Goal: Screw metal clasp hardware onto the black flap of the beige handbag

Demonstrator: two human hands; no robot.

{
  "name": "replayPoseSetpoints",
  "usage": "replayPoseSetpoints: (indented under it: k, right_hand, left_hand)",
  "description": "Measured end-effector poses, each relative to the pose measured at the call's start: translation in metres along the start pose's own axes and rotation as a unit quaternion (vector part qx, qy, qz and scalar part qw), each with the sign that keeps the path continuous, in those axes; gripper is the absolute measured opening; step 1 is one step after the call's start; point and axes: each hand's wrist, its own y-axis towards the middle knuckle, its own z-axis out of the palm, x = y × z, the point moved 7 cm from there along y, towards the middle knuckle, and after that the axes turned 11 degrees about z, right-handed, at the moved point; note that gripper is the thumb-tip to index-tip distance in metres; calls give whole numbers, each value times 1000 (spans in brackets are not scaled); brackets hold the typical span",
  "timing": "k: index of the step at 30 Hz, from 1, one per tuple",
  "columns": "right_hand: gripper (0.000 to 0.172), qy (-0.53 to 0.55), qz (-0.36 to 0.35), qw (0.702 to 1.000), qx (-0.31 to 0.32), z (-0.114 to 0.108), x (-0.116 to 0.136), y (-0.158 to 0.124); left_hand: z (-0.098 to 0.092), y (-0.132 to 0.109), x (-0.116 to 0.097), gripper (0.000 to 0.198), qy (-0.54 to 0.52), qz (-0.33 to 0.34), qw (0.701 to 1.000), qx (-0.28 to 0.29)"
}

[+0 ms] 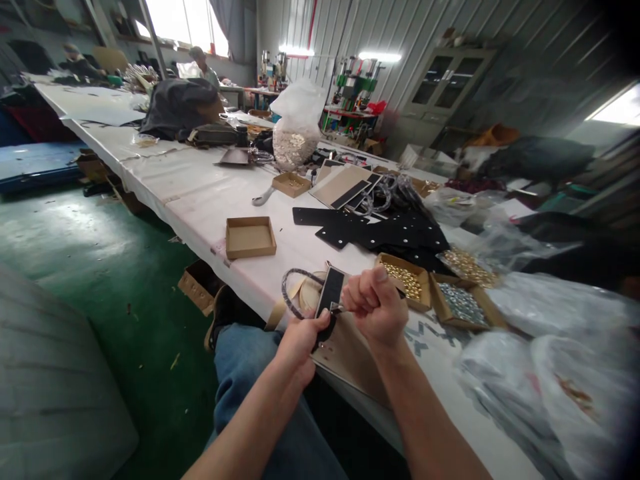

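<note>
Low in the middle of the frame, the left hand (300, 340) is closed around the lower end of a black strap piece (330, 293) with a small metal fitting. The right hand (375, 303) is curled into a fist just beside it, fingers closed at the fitting; what it pinches is hidden. Both hover over the near edge of the white bench (200, 193). A braided loop (295, 293) lies just left. Boxes of gold studs (403, 280) and silver studs (463, 303) sit right; an empty cardboard box (250, 237) and black punched strips (370, 230) lie beyond.

matt black strap (330, 293), shiny gold studs (403, 279), cardboard box (250, 237)
</note>
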Motion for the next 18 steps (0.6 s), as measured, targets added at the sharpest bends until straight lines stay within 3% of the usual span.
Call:
replayPoseSetpoints:
  k: [18]
  right_hand:
    - [82, -18, 28, 999, -6, 1, -16, 9]
  left_hand:
    - [-2, 6, 4, 58, -15, -7, 1000, 2]
